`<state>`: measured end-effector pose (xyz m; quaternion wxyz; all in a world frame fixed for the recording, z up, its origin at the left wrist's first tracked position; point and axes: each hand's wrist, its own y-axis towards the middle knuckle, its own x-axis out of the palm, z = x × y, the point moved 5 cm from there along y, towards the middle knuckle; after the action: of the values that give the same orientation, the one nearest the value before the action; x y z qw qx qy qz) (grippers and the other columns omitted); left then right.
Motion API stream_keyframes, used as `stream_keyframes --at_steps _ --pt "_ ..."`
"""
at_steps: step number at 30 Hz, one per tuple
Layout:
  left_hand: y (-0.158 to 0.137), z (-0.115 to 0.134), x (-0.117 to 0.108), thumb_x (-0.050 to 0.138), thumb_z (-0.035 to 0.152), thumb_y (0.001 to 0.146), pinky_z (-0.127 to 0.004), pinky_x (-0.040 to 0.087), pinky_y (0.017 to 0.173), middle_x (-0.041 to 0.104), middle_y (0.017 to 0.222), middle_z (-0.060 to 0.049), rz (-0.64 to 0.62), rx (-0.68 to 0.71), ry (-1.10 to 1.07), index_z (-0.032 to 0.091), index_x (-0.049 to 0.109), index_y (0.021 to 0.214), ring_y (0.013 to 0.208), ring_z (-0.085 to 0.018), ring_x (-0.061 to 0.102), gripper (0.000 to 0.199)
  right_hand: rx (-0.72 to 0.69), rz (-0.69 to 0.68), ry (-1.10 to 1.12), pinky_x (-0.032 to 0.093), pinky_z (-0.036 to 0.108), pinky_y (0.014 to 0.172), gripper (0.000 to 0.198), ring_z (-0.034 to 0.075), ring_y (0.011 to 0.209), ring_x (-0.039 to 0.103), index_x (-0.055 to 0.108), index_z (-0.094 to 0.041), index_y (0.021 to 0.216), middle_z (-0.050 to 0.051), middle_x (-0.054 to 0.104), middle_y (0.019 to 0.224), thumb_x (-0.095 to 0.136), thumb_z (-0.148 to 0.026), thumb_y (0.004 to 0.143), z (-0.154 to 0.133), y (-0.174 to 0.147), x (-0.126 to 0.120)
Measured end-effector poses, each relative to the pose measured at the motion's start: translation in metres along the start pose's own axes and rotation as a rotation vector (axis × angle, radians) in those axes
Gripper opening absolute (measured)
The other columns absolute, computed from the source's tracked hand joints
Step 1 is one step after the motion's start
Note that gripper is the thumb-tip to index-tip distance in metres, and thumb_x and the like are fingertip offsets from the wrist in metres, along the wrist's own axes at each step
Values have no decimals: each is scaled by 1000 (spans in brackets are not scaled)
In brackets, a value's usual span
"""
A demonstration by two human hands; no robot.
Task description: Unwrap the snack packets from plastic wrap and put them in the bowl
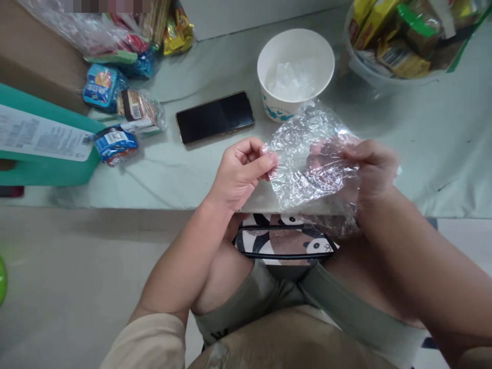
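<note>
Now our left hand (pixel 244 171) pinches the clear plastic film (pixel 294 179) at nine o'clock, our right hand (pixel 378 169) grips it at three, apparently so it spreads above the table edge (pixel 184 202); we have the paper bucket (pixel 271 105) near its twelve, perhaps for reach.

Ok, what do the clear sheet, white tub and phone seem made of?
Clear sheet: probably thin plastic film, glossy; it is transparent, crinkled, full of glints. White tub: likely paperboard, rather matte, judging by its printed blue pattern; plastic is possible. Phone: front looks like glass, smooth, black, faintly shiny.
</note>
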<state>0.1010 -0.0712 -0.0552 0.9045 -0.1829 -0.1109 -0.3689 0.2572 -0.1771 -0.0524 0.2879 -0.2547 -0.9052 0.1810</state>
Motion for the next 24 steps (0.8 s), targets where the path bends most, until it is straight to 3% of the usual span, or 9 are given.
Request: stream_keyframes --at_steps 5,8,13,16,24 --pt "-1 2 1 94 40 65 -21 56 58 56 71 6 -33 1 -36 22 46 73 64 -7 62 52 -39 -8 25 40 34 57 10 15 58 58 61 -19 57 7 65 70 58 -27 52 1 -1 4" --pt "-1 1 1 87 40 73 -25 60 63 56 77 4 -69 9 19 23 41 74 75 -11 68 49 -31 -6 15 36 35 55 8 15 58 57 56 -20 55 8 65 72 58 -27 51 2 -1 5" --pt "-1 -4 1 78 37 86 -28 60 62 53 79 3 -63 65 138 23 40 79 73 -12 65 41 -2 7 17 39 35 58 7 13 57 54 54 -21 52 4 62 67 57 -26 49 2 -2 9" --pt "-3 -4 -1 84 33 82 -28 59 61 56 84 3 -13 96 166 24 46 86 74 -12 66 39 -4 14 15 38 34 58 10 13 56 53 51 -21 48 3 61 65 58 -27 47 1 -2 11" --pt "-7 -6 6 90 12 66 -19 50 58 54 98 4 -53 -70 -193 24 51 95 74 -8 65 50 32 51 19 36 33 57 11 14 57 50 49 -21 47 4 61 66 59 -24 43 5 0 9"
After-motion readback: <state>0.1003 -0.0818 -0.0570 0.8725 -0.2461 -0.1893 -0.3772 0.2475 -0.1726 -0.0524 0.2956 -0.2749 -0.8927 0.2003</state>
